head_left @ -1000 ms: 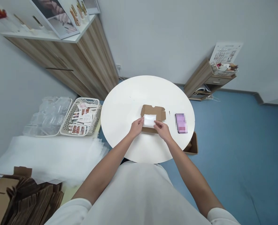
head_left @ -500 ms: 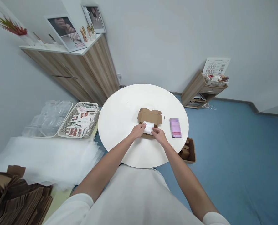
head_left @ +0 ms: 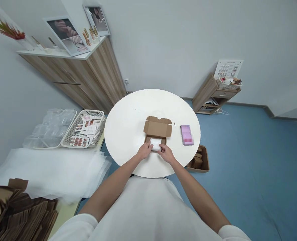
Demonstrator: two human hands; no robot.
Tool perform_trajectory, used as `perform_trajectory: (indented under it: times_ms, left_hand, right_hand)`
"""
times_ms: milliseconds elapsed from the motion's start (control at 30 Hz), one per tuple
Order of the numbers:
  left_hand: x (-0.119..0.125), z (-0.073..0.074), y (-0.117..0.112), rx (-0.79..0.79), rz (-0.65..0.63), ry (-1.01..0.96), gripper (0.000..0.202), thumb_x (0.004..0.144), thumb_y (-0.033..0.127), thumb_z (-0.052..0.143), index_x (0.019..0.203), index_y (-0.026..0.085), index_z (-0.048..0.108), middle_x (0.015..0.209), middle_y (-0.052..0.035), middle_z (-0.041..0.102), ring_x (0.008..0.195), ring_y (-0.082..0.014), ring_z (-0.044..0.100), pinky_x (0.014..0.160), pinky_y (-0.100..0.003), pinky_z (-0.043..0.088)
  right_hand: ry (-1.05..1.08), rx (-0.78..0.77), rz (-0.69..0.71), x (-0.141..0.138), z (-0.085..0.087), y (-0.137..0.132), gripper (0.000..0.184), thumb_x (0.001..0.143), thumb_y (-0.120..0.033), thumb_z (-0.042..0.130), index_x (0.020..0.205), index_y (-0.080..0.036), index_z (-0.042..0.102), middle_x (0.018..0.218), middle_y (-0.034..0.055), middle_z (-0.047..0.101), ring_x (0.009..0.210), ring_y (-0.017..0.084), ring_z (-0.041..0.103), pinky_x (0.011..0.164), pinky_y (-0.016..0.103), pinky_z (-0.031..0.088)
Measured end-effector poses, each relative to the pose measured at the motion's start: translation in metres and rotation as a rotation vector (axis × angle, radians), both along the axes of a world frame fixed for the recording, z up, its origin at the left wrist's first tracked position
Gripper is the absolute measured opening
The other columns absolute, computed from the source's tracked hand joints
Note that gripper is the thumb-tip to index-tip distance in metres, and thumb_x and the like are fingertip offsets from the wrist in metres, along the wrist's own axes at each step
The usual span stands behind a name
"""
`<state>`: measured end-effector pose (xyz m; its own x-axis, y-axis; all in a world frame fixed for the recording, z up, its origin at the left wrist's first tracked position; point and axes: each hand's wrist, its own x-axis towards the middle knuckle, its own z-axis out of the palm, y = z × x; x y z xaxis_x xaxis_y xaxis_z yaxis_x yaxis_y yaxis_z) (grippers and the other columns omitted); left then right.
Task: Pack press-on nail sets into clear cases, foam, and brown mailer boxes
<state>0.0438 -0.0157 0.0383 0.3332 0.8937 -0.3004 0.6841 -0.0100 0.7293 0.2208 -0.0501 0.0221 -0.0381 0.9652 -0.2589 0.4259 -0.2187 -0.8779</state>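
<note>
– Blue floor (head_left: 251, 160) and pale walls (head_left: 168, 43) surround you, and you stand close against a round white table (head_left: 128, 117). What is before you on it?

– You have a brown cardboard box (head_left: 158, 129) on your side of the table, its lid raised away from you and the side flaps spread. Inside its tray lies a white packet (head_left: 155, 143), towards the edge that faces you

– And your fingers?

– Your left hand (head_left: 144, 150) is at the packet's left edge, the thumb touching it and the other fingers bent and partly hidden. Your right hand (head_left: 166, 154) is at the opposite edge, fingertips curled close to the packet. I cannot tell whether either hand pinches it or merely presses

– What is to your right?

– A purple thing (head_left: 187, 135), blurred into blocks, lies on the table apart from your box. Lower down, beside the table, you have a brown bin (head_left: 207, 162) holding brown pieces

– To your left?

– Your white basket (head_left: 102, 125) holds printed cards (head_left: 80, 140), with clear plastic packs (head_left: 55, 120) beside it. Nearer you are white sheets (head_left: 53, 170), then folded cardboard (head_left: 30, 217). Beyond them all stands a wood-grain cabinet (head_left: 98, 73)
</note>
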Motion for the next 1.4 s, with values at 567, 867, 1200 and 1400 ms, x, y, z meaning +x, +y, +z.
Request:
perform_trajectory:
  times_ms: [567,867,1200,1400]
  left_hand:
    - [0.005,0.0,-0.016,0.034,-0.173,0.435,0.063,0.071,0.016,0.039,0.131,0.018,0.023,0.142,-0.0104,0.022,0.122,-0.0246,0.034,0.088,-0.042,0.035]
    - [-0.014,-0.009,-0.021,0.212,-0.046,0.099,0.041,0.073,0.017,0.042,0.114,0.018,0.048,0.125,-0.0092,0.045,0.117,-0.0234,0.039,0.097,-0.038,0.033]
    - [-0.025,-0.002,0.002,0.201,0.256,-0.025,0.031,0.078,0.031,0.044,0.104,0.016,0.052,0.108,-0.0102,0.053,0.099,-0.0203,0.051,0.085,-0.033,0.041]
    - [-0.029,0.005,0.038,-0.077,0.471,-0.185,0.057,0.083,0.054,0.029,0.125,0.016,0.034,0.132,-0.0127,0.038,0.114,-0.0203,0.044,0.087,-0.031,0.04]
  right_hand:
    - [-0.392,0.063,0.16,-0.016,-0.003,-0.015,0.041,0.073,-0.022,0.051,0.113,-0.011,0.052,0.133,0.0139,0.033,0.119,0.024,0.037,0.097,0.035,0.033]
    - [-0.166,0.183,0.018,-0.005,0.004,-0.022,0.035,0.072,-0.021,0.05,0.107,-0.02,0.056,0.12,0.009,0.046,0.11,0.021,0.045,0.094,0.037,0.037]
    - [-0.004,-0.021,-0.437,0.039,0.003,0.029,0.061,0.067,-0.048,0.054,0.12,-0.019,0.043,0.117,0.0101,0.05,0.095,0.02,0.051,0.08,0.033,0.042]
    - [0.252,-0.233,-0.42,0.055,0.002,0.06,0.061,0.069,-0.061,0.046,0.117,-0.024,0.047,0.118,0.0065,0.052,0.094,0.02,0.053,0.071,0.029,0.042]
